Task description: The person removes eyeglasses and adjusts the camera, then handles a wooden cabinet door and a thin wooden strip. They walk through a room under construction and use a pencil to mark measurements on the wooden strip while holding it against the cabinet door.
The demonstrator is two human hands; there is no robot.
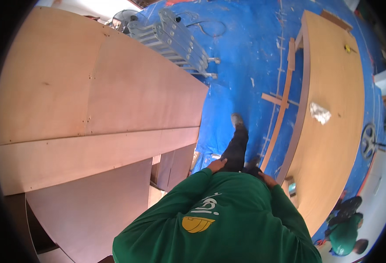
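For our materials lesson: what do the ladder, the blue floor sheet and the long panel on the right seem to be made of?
Ladder: probably aluminium, dull bare finish; silvery-grey rails.
Sheet: likely plastic, slightly shiny; wrinkles and pale glints.
Panel: wood or wood-look board, smooth; even tan face. Solid or veneered, I can't tell.

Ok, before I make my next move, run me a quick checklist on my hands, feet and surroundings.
1. Left hand free: ok, at the dark trouser leg, nothing visible in it.
2. Right hand free: cannot tell, its fingers are partly hidden.
3. Forward shoe off the wooden strips: ok, blue sheeting shows between.
4. Long wooden unit bare on top: not ok, a crumpled white item lies there.
5. Co-worker apart from you: ok, beyond that unit, lower right.
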